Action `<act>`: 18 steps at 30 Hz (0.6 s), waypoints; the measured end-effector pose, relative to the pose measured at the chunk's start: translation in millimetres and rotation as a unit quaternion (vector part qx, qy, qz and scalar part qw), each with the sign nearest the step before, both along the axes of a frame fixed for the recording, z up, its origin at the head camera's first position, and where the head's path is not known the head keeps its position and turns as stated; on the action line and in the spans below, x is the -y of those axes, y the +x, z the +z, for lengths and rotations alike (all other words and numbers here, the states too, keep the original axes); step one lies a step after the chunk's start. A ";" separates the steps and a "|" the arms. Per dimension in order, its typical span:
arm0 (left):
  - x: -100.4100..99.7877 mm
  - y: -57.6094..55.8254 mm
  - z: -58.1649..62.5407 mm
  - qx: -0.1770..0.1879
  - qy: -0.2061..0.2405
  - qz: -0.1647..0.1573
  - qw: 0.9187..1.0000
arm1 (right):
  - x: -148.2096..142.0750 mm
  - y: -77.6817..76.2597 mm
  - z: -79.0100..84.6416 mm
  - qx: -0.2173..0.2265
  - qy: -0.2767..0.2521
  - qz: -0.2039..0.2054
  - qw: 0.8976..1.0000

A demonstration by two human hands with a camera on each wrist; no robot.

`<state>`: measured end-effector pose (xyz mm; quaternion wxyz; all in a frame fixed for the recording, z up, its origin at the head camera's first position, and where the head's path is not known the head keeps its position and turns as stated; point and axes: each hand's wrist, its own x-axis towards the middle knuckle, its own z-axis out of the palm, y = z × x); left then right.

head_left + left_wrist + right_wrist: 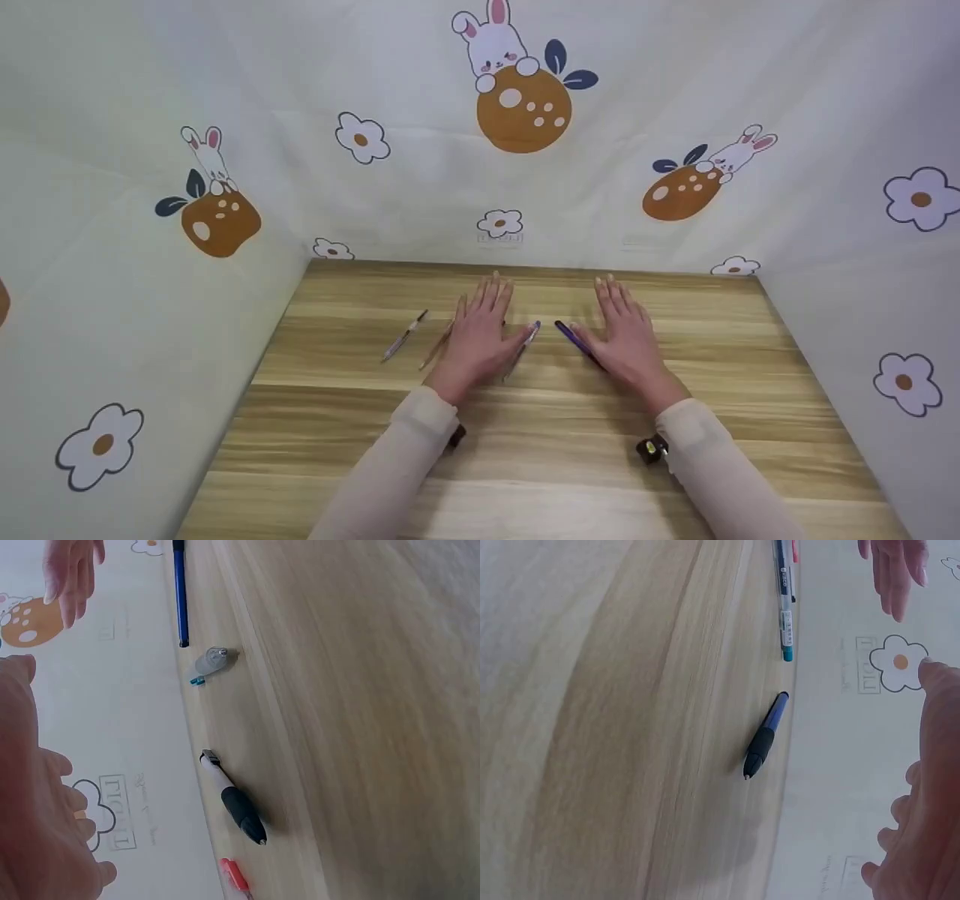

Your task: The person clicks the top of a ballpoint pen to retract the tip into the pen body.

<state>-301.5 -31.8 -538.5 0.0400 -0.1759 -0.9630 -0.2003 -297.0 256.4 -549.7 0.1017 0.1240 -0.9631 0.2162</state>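
My left hand [480, 334] reaches forward with straight fingers, holding nothing; it partly covers one pen [435, 351]. Left of it lies another pen [405, 336]. Just right of its thumb is a clear pen [517, 358] with a teal end, which the right wrist view shows closer. My right hand [628, 341] also points forward with its fingers straight and nothing held. Beside its thumb lies a blue pen [574, 339] with a black grip [761, 742]. In the left wrist view I see a white-and-black pen [238, 806] and a red-ended pen [234, 874].
The wooden tabletop [555, 480] is enclosed by a pale cloth wall [420, 195] at the back and sides, printed with rabbits, oranges and flowers. A small black device [651, 450] sits at the right wrist, and a dark one [456, 435] at the left.
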 end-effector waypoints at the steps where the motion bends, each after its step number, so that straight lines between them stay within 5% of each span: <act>1: 0.7 -0.3 0.0 0.002 0.005 -0.003 1.000 | 0.0 0.0 0.5 0.001 -0.008 0.004 1.000; 11: 5.8 -3.4 -1.9 0.010 0.107 -0.041 0.993 | 2.0 -0.5 1.5 0.013 -0.118 0.037 0.992; 18: 11.9 -3.9 -3.4 0.047 0.179 -0.071 0.980 | 1.5 5.9 0.8 0.080 -0.217 0.044 0.972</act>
